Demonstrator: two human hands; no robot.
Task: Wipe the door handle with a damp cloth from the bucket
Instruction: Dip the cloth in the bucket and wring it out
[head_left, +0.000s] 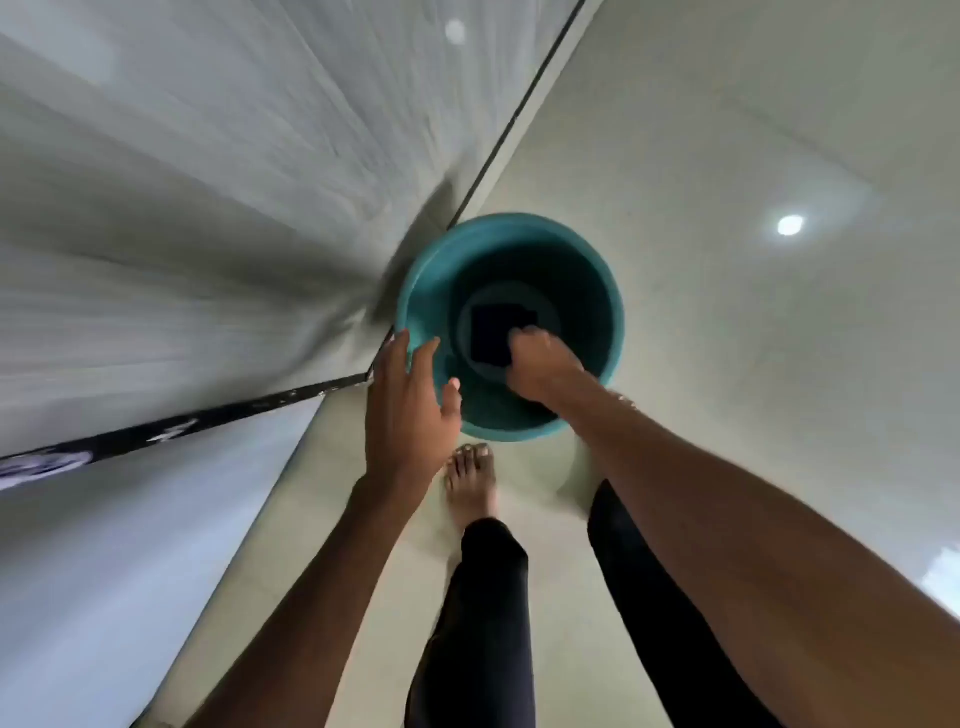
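A teal bucket (597, 270) stands on the pale floor beside a grey door. A dark square cloth (493, 332) lies flat at its bottom. My right hand (540, 369) reaches down inside the bucket, with its fingers on the cloth's right edge; whether they have closed on it is hard to tell. My left hand (410, 410) hovers over the bucket's near left rim, fingers spread, holding nothing. The door handle is not in view.
The grey door (208, 218) fills the left side, with a dark threshold strip (218, 421) along its lower edge. My bare foot (470, 483) and dark-trousered legs stand just in front of the bucket. Glossy floor tiles (779, 338) extend to the right.
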